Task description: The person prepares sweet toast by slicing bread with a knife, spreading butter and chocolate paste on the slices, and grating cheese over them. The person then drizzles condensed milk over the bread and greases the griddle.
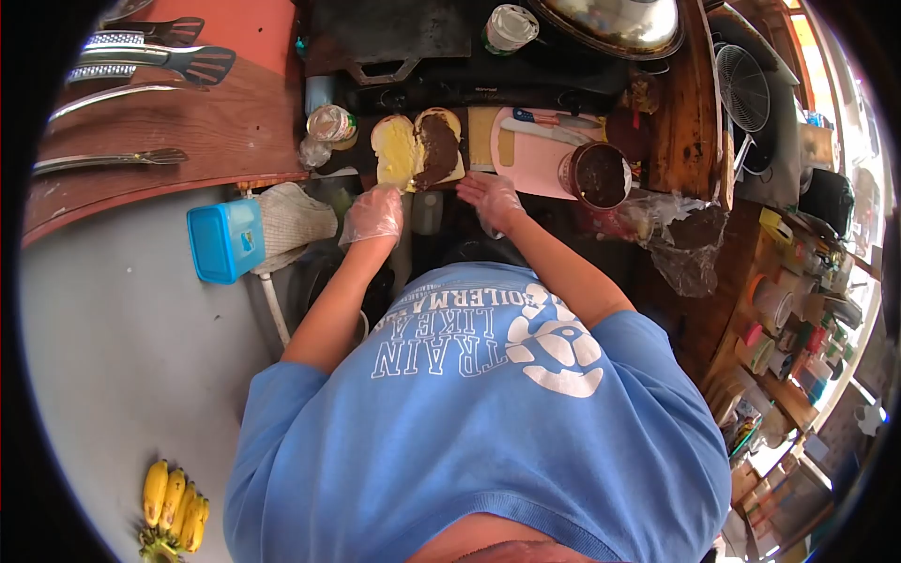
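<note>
Two bread slices lie side by side on the counter in front of me. The left bread slice (392, 150) carries a yellow spread, and the right bread slice (438, 150) is mostly covered in dark brown spread. My left hand (375, 214), in a clear plastic glove, is at the lower edge of the yellow slice with its fingers bunched together; what they hold, if anything, is hidden. Also gloved, my right hand (490, 199) has its fingers stretched out beside the lower right corner of the brown slice. An open tub of dark brown spread (601, 176) stands to the right.
Knives (544, 129) rest on a pink cutting board (532, 164). A tin (330, 124) stands left of the bread. Behind are a stove with a griddle (389, 38), another tin (510, 28) and a domed lid (610, 23). Crumpled plastic (680, 235) hangs at right; a blue container (225, 244) is at left.
</note>
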### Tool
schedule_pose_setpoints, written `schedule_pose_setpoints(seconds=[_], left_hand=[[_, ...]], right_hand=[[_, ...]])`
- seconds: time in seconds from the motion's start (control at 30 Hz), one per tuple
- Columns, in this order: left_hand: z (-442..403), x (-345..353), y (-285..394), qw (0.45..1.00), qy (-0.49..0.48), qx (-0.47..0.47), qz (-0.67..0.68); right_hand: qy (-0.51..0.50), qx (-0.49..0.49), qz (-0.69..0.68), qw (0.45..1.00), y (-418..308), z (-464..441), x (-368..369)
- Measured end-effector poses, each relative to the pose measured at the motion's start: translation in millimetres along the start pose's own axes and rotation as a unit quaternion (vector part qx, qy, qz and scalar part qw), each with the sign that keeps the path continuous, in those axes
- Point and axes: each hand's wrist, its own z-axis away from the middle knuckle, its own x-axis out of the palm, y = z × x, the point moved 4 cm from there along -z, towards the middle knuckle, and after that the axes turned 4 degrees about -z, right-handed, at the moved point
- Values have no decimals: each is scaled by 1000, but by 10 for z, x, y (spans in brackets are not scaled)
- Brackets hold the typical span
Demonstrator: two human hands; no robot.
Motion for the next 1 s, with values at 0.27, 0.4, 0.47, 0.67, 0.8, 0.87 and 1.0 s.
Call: schedule_pose_setpoints(seconds=[0.27,0.4,0.47,0.67,0.8,0.87,1.0], left_hand=[[-99,29,214,993,-60,88,-48],[-157,-226,115,994,57,98,-3],[-356,-196,159,990,56,130,14],[-968,62,283,978,101,180,11],[-1061,-199,346,958,183,221,13],[-1087,-234,266,955,195,225,1],[-1014,-430,242,957,204,203,29]], right_hand=[[-3,-30,50,998,47,-68,18],[12,-20,48,999,68,-170,-12],[17,-17,47,999,57,-183,0],[6,-10,73,997,32,-178,-15],[11,-7,80,997,36,-165,-1],[25,-6,89,996,39,-174,9],[47,-25,133,990,31,-146,59]])
